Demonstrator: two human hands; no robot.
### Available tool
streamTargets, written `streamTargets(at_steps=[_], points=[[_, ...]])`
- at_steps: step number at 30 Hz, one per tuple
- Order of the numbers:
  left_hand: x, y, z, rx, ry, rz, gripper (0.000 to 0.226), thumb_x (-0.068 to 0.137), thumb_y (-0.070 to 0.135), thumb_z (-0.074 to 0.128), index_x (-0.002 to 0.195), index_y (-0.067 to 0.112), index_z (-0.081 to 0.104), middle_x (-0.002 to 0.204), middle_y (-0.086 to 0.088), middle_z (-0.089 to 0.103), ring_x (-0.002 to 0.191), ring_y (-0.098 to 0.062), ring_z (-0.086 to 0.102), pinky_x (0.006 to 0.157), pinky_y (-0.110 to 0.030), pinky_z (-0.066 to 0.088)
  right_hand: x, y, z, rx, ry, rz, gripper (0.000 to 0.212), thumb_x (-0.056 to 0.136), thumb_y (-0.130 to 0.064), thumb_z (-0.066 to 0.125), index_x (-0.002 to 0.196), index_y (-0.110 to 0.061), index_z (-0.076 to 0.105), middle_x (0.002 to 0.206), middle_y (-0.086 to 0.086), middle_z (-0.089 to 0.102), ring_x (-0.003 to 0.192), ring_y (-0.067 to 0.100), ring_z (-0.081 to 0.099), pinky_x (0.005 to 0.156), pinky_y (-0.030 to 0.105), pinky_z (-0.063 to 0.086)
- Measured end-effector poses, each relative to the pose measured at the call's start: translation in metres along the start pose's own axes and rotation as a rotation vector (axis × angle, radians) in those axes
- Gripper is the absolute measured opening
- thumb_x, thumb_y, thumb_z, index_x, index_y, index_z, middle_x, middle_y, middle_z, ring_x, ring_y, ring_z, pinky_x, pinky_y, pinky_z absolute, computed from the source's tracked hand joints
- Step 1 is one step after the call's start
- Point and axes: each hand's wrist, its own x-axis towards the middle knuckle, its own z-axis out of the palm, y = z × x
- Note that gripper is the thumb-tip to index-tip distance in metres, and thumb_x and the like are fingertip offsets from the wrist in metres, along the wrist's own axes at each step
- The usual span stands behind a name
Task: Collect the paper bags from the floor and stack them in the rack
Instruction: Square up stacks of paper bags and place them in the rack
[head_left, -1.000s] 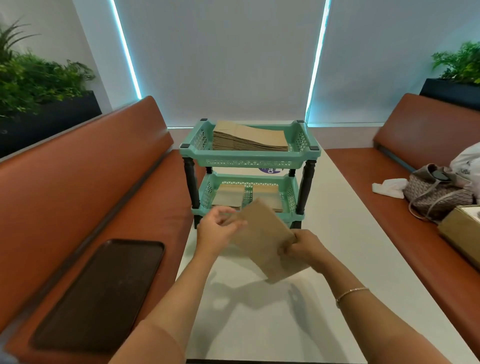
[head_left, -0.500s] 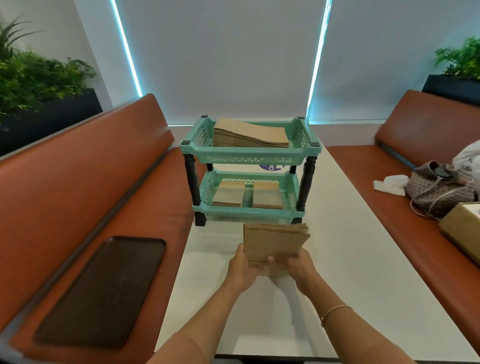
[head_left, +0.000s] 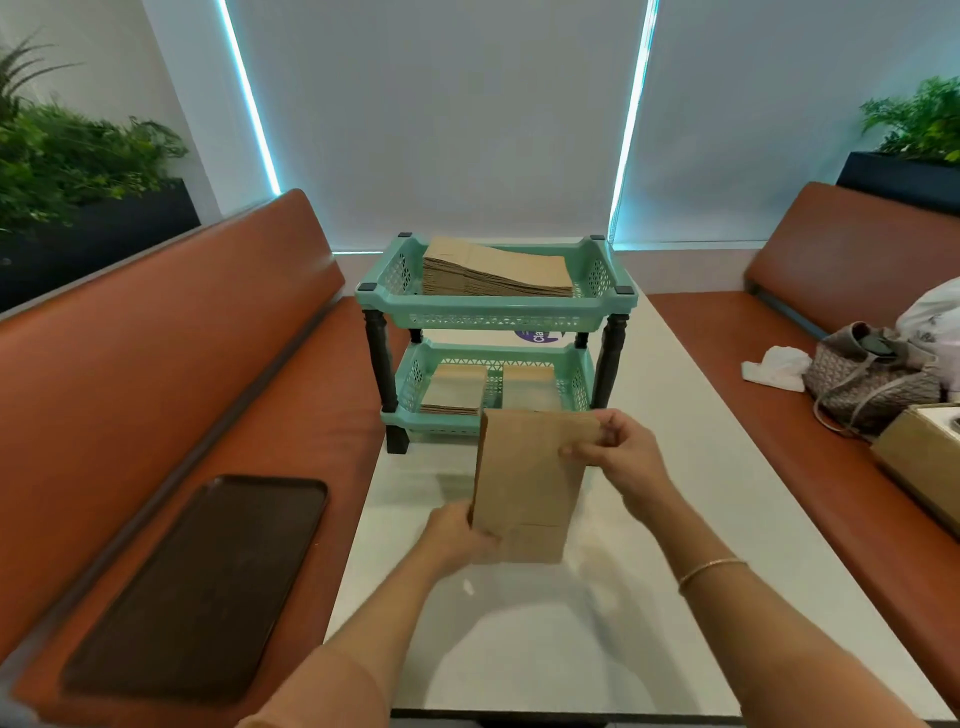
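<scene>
I hold a flat brown paper bag (head_left: 524, 478) upright over the white table, just in front of the teal two-tier rack (head_left: 498, 317). My left hand (head_left: 454, 538) grips the bag's lower left corner. My right hand (head_left: 623, 452) pinches its upper right edge. The rack's top tray carries a tall stack of brown bags (head_left: 493, 273). Two shorter piles (head_left: 457, 389) lie side by side in the lower tray, partly hidden behind the held bag.
The white table (head_left: 675, 519) runs between two orange benches. A dark tray (head_left: 197, 582) lies on the left bench. On the right bench sit a patterned handbag (head_left: 872, 379), a white cloth (head_left: 774, 366) and a cardboard box (head_left: 924, 457).
The bag has turned from lying wide in both hands to standing tall. My right hand moved up to its top right edge; my left hand stayed at the bottom.
</scene>
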Motion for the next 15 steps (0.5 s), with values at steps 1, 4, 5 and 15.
streamTargets(at_steps=[1,4,5,15], points=[[0.001,0.001,-0.008,-0.086,-0.001,0.003,0.031,0.062,0.019,0.072,0.093,0.024,0.068,0.098,-0.002,0.070,0.095,-0.023,0.066,0.082,-0.032,0.055,0.002,-0.008,-0.006,-0.028,-0.010,-0.023,0.037,0.066,0.018,0.070,0.082,-0.014,0.061,0.073,0.003,0.063,0.065,0.015,0.059,0.057,0.023,0.053],[0.002,0.006,-0.032,-0.445,0.104,-0.005,0.028,0.069,0.002,0.074,0.091,0.016,0.064,0.089,-0.005,0.068,0.087,-0.024,0.063,0.078,-0.031,0.051,0.006,-0.017,-0.020,-0.154,-0.050,-0.043,0.035,0.069,0.022,0.063,0.089,-0.007,0.063,0.065,0.002,0.056,0.055,0.010,0.054,0.049,0.016,0.049],[0.002,0.008,-0.037,-0.564,0.134,0.001,0.026,0.074,-0.005,0.070,0.090,0.014,0.061,0.086,-0.004,0.066,0.083,-0.021,0.060,0.074,-0.027,0.048,0.005,-0.014,-0.023,-0.196,-0.061,-0.026,0.034,0.069,0.023,0.061,0.089,-0.005,0.063,0.064,0.001,0.056,0.055,0.009,0.054,0.050,0.015,0.048],[-0.001,0.007,-0.010,-0.695,0.213,0.026,0.047,0.071,-0.007,0.075,0.106,0.017,0.055,0.100,-0.006,0.063,0.090,-0.019,0.060,0.071,-0.027,0.052,-0.017,0.075,-0.006,-0.264,0.152,0.227,0.034,0.074,0.009,0.058,0.100,-0.014,0.060,0.095,0.008,0.063,0.090,0.027,0.059,0.078,0.039,0.052]])
